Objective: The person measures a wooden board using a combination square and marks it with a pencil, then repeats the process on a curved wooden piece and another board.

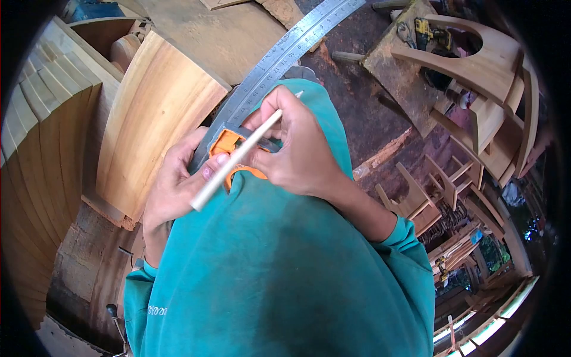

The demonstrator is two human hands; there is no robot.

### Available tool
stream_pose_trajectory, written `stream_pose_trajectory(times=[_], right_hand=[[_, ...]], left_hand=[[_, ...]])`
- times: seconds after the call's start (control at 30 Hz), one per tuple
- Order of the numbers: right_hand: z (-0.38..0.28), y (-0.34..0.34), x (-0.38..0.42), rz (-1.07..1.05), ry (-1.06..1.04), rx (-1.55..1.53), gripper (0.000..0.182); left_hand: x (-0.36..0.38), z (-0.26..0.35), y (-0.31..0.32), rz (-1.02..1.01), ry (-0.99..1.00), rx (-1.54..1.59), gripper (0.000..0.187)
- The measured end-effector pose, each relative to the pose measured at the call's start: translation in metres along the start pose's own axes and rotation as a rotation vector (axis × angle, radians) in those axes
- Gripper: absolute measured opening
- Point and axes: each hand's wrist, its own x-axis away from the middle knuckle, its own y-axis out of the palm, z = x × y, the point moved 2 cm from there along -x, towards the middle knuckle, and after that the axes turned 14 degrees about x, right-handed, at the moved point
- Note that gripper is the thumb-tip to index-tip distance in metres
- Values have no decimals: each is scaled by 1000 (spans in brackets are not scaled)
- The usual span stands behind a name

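My left hand (175, 187) is closed around the near end of a steel ruler (262, 80), where an orange-and-black head (225, 143) sits over the blade. The ruler runs from there up and away, its number marks facing me. My right hand (303, 146) has a pale wooden pencil (238, 157) between thumb and fingers, its sharpened end pointing away and its blunt end toward my left thumb. The right fingertips are also at the orange head. Both hands are close in front of my teal shirt; some fingers are hidden behind the head.
On the left, a smooth wooden panel (157, 119) stands beside a stack of curved boards (53, 131). A yellow drill (431, 34) lies on a worn bench (386, 59) at upper right, near a wooden chair frame (476, 65). More wooden frames (410, 199) stand at right.
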Motion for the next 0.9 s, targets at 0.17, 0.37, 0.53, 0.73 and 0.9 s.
stream_pose_trajectory(times=[0.17, 0.37, 0.53, 0.73, 0.9], right_hand=[[-10, -2, 1, -17, -10, 39, 48], [7, 2, 1, -9, -9, 10, 45], [-1, -2, 3, 92, -119, 66, 39], [2, -1, 3, -65, 18, -33, 43], [-5, -5, 0, -92, 2, -66, 52]], left_hand=[[0, 1, 2, -48, 70, 37, 31], [3, 3, 6, 1, -2, 45, 34], [1, 6, 6, 12, -18, 57, 37], [3, 7, 0, -42, -51, 8, 30], [2, 15, -2, -103, 12, -21, 32]])
